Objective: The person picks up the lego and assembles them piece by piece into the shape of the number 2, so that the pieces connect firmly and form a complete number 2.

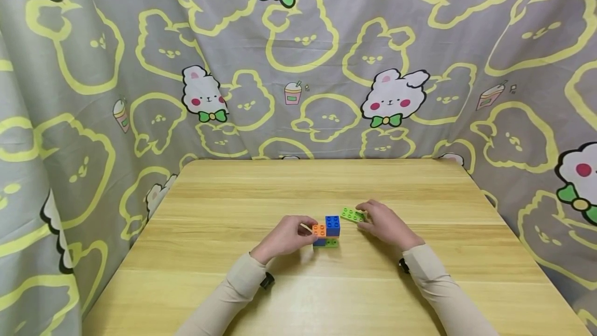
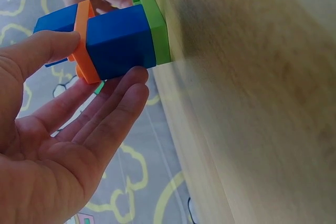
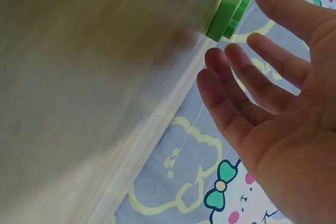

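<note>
A stack of toy building blocks stands on the table. Its lowest layer is a green plate (image 2: 157,30), with a blue block (image 2: 121,43) on it, then an orange plate (image 1: 319,230) and another blue block (image 1: 332,225) on the orange plate's right part. My left hand (image 1: 290,236) holds the stack from the left, thumb on the orange plate and fingers along the other side. Farther back and to the right lies a loose light green plate (image 1: 352,215), studs up. Around its right end are the spread fingers of my right hand (image 1: 384,223), the thumb closest in the right wrist view.
The wooden table (image 1: 233,191) extends around both hands. A grey curtain (image 1: 322,134) with yellow outlines and cartoon rabbits hangs behind its far edge and along the sides. Dark bands show at both wrists, by the beige sleeves (image 1: 434,268).
</note>
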`<action>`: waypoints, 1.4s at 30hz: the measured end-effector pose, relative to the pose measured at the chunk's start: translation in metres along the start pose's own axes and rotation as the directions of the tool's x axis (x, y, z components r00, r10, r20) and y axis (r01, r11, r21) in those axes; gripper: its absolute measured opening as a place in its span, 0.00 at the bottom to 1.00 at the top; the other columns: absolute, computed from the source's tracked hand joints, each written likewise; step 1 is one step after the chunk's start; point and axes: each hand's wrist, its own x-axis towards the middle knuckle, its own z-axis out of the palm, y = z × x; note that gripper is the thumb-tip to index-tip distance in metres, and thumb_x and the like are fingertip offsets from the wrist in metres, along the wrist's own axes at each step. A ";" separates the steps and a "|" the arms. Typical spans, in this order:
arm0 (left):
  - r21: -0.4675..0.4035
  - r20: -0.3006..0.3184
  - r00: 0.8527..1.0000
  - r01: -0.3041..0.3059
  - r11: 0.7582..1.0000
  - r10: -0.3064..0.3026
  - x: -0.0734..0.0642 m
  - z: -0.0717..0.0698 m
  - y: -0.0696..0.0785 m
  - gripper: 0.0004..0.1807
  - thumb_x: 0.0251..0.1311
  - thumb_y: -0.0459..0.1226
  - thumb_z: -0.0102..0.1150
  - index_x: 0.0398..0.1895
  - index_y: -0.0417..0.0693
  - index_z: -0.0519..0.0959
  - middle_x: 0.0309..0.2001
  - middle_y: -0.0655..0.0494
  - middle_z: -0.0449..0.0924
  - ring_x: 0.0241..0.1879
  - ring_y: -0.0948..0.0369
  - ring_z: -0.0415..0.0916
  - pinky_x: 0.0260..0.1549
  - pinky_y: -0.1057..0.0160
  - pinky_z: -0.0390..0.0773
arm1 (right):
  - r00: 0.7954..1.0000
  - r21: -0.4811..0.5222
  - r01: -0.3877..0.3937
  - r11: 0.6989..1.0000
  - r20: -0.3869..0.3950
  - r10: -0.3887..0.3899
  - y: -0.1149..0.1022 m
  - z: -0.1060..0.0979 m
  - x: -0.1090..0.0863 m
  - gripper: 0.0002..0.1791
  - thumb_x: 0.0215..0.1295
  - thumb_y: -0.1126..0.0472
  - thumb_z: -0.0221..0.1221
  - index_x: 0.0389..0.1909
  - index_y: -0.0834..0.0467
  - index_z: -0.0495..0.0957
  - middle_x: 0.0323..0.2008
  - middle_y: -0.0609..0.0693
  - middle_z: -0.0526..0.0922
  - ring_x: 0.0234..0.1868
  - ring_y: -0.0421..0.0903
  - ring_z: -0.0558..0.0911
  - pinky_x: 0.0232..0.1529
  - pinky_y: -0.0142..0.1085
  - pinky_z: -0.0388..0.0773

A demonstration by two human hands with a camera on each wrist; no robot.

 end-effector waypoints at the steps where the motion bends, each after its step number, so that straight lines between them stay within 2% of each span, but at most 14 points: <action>1: 0.000 0.000 1.000 0.001 1.000 -0.001 0.000 0.000 0.000 0.17 0.65 0.38 0.68 0.55 0.40 0.83 0.50 0.47 0.85 0.43 0.58 0.85 0.42 0.62 0.85 | 1.000 0.004 -0.003 1.000 0.009 0.003 0.001 0.000 0.000 0.24 0.65 0.61 0.69 0.59 0.66 0.79 0.51 0.59 0.82 0.47 0.53 0.82 0.53 0.52 0.80; 6: -0.001 -0.001 1.000 0.003 1.000 -0.003 0.000 0.000 0.000 0.17 0.65 0.38 0.68 0.55 0.41 0.83 0.51 0.47 0.85 0.43 0.59 0.85 0.42 0.62 0.84 | 0.999 0.025 -0.025 0.999 0.049 0.023 0.002 0.001 0.001 0.18 0.66 0.63 0.68 0.55 0.66 0.81 0.45 0.55 0.83 0.40 0.47 0.80 0.44 0.46 0.80; 17: -0.007 0.002 1.000 -0.002 1.000 0.002 0.000 0.000 0.000 0.17 0.65 0.38 0.67 0.55 0.41 0.83 0.51 0.47 0.85 0.43 0.59 0.85 0.42 0.63 0.84 | 0.999 0.055 -0.027 0.998 0.041 0.025 0.005 0.002 0.003 0.09 0.61 0.68 0.69 0.41 0.63 0.83 0.34 0.50 0.83 0.34 0.42 0.77 0.39 0.40 0.78; 25: -0.004 0.001 1.000 -0.004 1.000 0.004 0.001 0.000 -0.001 0.17 0.65 0.39 0.67 0.54 0.42 0.84 0.51 0.48 0.85 0.44 0.58 0.85 0.43 0.61 0.85 | 0.997 0.032 -0.053 0.998 0.061 0.051 0.003 0.002 0.003 0.22 0.62 0.64 0.70 0.54 0.69 0.80 0.42 0.55 0.85 0.40 0.45 0.81 0.45 0.45 0.81; 32: 0.004 0.001 1.000 -0.005 1.000 0.005 0.001 0.000 -0.001 0.17 0.66 0.39 0.67 0.54 0.42 0.83 0.51 0.48 0.85 0.44 0.59 0.85 0.43 0.62 0.85 | 0.999 -0.018 -0.014 1.000 0.050 0.015 0.002 0.000 0.002 0.16 0.62 0.66 0.69 0.50 0.67 0.84 0.40 0.54 0.84 0.37 0.44 0.79 0.43 0.44 0.80; 42: 0.011 -0.005 1.000 -0.001 1.000 0.001 -0.001 0.001 0.003 0.18 0.65 0.38 0.67 0.55 0.40 0.82 0.52 0.47 0.85 0.44 0.58 0.85 0.43 0.63 0.84 | 1.000 -0.007 -0.009 1.000 0.015 0.009 0.000 -0.004 0.001 0.16 0.63 0.66 0.67 0.51 0.67 0.84 0.40 0.54 0.83 0.36 0.44 0.78 0.41 0.42 0.79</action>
